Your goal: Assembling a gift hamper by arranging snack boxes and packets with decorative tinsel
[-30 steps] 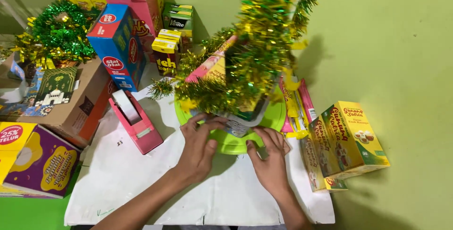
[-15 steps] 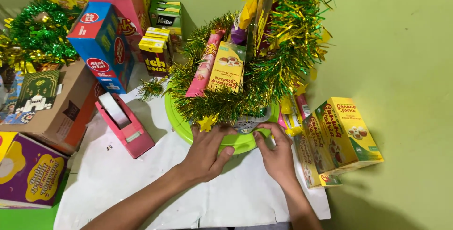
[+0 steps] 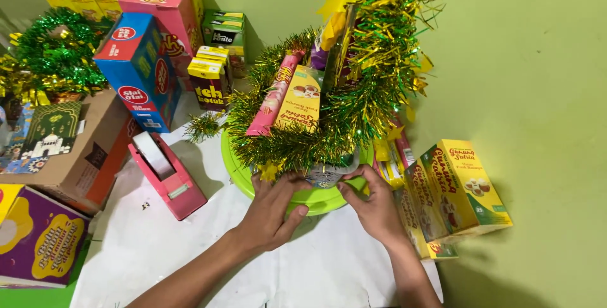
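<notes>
A gift hamper stands on a round lime-green tray (image 3: 235, 168), wrapped in green and gold tinsel (image 3: 354, 102). Inside it lean a pink tube-shaped snack pack (image 3: 274, 95) and a yellow biscuit box (image 3: 300, 97). My left hand (image 3: 273, 207) rests on the tray's front rim, fingers up against the tinsel. My right hand (image 3: 372, 199) pinches at a small patterned item (image 3: 324, 176) low at the hamper's front. Both hands touch the hamper's base, close together.
A pink tape dispenser (image 3: 165, 174) lies left of the tray on white paper (image 3: 190, 251). Blue, pink and yellow boxes (image 3: 140, 71) stand behind. A cardboard box (image 3: 76, 144) and purple box (image 3: 38, 238) sit at left, yellow boxes (image 3: 458, 188) at right. Another tinsel wreath (image 3: 54, 55) sits far left.
The view has shifted so the hamper sits higher and more central. Both hands stayed at its front base, with the right hand's fingers moving up onto the small patterned item.
</notes>
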